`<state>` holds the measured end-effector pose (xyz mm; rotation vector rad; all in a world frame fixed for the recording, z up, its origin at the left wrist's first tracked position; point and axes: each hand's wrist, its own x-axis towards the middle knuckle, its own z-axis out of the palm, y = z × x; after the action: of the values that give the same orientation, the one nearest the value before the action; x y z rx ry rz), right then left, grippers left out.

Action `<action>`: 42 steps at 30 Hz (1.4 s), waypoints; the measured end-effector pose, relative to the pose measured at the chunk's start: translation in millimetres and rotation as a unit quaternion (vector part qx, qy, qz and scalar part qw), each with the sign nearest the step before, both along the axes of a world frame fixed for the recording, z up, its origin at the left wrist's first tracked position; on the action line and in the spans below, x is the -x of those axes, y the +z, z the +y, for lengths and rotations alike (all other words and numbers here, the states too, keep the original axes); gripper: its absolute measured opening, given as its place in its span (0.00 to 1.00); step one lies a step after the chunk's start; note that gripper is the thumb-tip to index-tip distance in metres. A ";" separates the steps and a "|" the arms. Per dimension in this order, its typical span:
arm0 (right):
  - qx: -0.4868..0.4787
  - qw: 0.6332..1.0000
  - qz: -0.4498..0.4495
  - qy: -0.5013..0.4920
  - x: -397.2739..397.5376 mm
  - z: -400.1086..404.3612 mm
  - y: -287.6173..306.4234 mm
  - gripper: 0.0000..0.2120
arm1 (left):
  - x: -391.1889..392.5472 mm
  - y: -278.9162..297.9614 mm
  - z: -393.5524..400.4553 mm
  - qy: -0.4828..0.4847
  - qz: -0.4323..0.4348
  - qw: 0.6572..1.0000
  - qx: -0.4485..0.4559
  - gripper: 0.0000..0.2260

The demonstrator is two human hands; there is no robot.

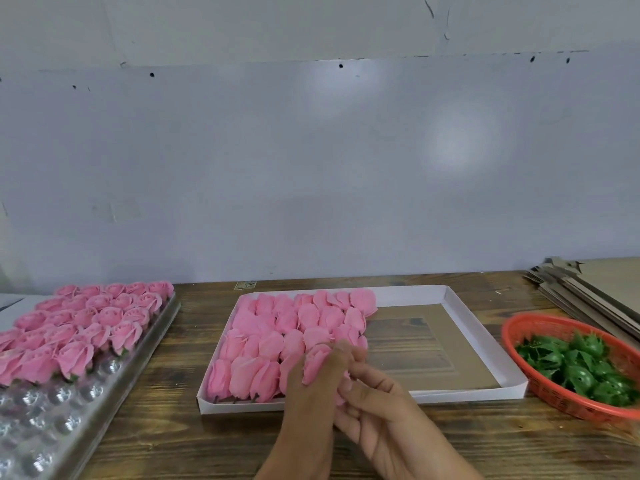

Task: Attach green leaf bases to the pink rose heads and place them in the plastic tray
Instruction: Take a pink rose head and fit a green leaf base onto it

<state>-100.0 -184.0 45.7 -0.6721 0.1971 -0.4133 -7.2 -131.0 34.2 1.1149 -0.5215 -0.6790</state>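
Low in the middle of the frame the two hands meet over the near edge of a white box (pixel 450 299) on the wooden counter (pixel 173 427). The left hand (pixel 304 393) grips a pink rose (pixel 317 362), its fingers curled round the bloom, which stands up from the fist with its top toward the upper left. The right hand (pixel 377 407) is pressed close against it from the lower right, fingers bent at the rose's lower end, where a bit of pink shows between the fingers; whether it pinches the rose or something else there is hidden by the fingers. Behind the hands, loose rose heads (pixel 294 323) fill the left half of the box in rows; the nearest ones are partly covered by the left hand. At the left of the frame a clear plastic tray (pixel 52 427) carries finished roses (pixel 86 320) in its far rows, and its left side and near end are cut off by the frame. At the right, a red basket (pixel 512 327) holds green leaf bases (pixel 581 368), its right part cut off. Flat cardboard (pixel 588 289) lies stacked at the upper right of the counter.
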 end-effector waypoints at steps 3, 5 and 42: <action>-0.003 1.000 0.022 0.021 2.7 -1.7 1.9 0.17 | -4.5 0.8 0.7 -0.009 -0.035 0.999 -0.003 0.15; 0.004 0.999 0.031 0.019 2.6 -0.6 1.9 0.19 | -8.3 6.1 4.3 -0.006 -0.038 0.999 0.007 0.21; 0.521 0.527 0.504 -0.444 111.1 -124.6 37.6 0.09 | -17.1 -2.0 -2.2 0.162 -0.115 0.971 -0.133 0.20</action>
<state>-211.1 -308.6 83.2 -2.0089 1.5674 -1.1310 10.0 -133.2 32.2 1.5035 -0.4364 -0.3399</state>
